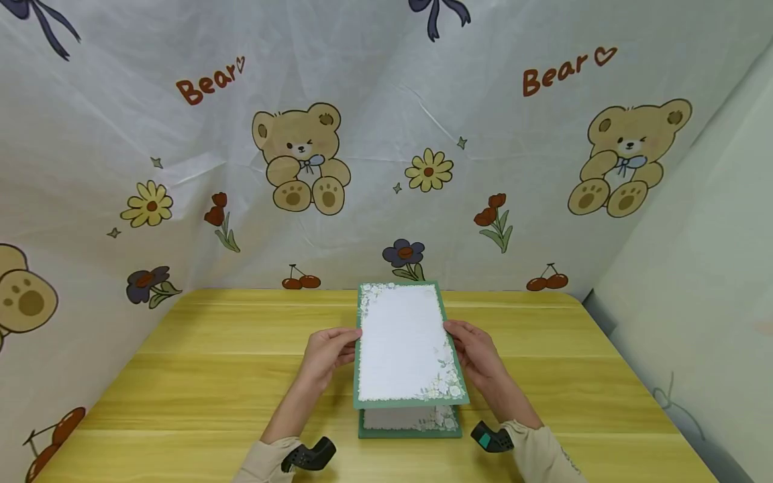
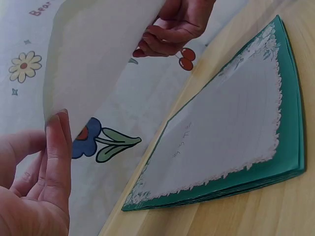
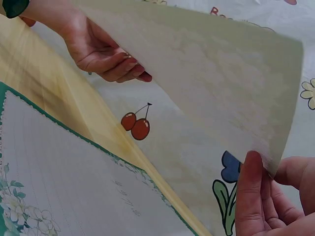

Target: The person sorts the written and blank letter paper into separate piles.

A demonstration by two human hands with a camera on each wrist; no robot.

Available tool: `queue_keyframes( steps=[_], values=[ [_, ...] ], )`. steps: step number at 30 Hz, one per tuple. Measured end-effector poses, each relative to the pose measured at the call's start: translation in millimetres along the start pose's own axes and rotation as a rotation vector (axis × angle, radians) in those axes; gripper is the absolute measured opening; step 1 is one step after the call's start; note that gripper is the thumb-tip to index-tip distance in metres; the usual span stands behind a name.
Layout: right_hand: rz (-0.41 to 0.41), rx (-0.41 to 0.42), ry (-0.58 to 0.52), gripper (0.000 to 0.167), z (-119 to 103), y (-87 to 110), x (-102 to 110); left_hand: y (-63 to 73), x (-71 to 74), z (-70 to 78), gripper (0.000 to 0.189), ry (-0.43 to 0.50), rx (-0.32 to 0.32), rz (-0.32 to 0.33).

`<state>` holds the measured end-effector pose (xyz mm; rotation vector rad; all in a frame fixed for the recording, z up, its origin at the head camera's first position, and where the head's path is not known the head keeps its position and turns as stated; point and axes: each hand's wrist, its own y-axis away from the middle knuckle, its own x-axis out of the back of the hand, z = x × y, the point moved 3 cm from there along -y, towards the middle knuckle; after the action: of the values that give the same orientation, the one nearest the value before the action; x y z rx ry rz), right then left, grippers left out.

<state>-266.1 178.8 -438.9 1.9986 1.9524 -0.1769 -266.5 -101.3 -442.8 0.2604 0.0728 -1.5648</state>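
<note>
Held up between both hands is a sheet of letter paper (image 1: 401, 342) with a green border and white flowers printed in two corners. My left hand (image 1: 329, 354) pinches its left edge between thumb and fingers. On the opposite edge, my right hand (image 1: 477, 350) pinches it the same way. Below lies a stack of matching letter paper (image 1: 395, 418), mostly hidden by the sheet in the head view. In the left wrist view, the stack's top page (image 2: 226, 118) bears a few small dark marks. The raised sheet's pale back (image 3: 211, 73) faces the right wrist camera.
The wooden table (image 1: 241, 376) extends to both sides of the paper. Behind it hangs a white cloth (image 1: 374, 121) printed with bears, flowers and cherries. A black wrist device (image 1: 309, 455) sits on the left sleeve, another (image 1: 492, 437) on the right.
</note>
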Motion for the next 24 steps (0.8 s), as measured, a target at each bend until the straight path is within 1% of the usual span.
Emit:
queue_keyframes(
  steps=[3,5,9,15,19,24],
  values=[
    [-0.004,-0.006,0.009,0.015,-0.2,2.4,0.9,-0.8,0.1,-2.2,0.017,-0.016,0.013,0.003],
    [-0.006,-0.009,0.0,0.014,-0.2,3.7,1.5,-1.1,-0.3,-3.2,0.017,-0.023,0.018,0.009],
    [-0.005,-0.007,-0.023,0.011,-1.1,4.2,2.5,-3.6,-1.5,-3.6,0.019,-0.025,0.008,0.009],
    [-0.018,0.021,0.029,0.014,-3.3,2.1,1.6,-6.6,0.6,-0.2,0.02,-0.034,-0.002,0.012],
    [-0.04,0.023,0.046,0.012,0.8,-0.7,-3.8,-4.1,8.5,2.6,0.021,-0.055,-0.008,0.025],
    [-0.091,0.001,0.061,0.012,11.0,-4.9,-19.3,1.4,28.8,4.3,0.02,-0.092,0.004,0.055]
  ],
)
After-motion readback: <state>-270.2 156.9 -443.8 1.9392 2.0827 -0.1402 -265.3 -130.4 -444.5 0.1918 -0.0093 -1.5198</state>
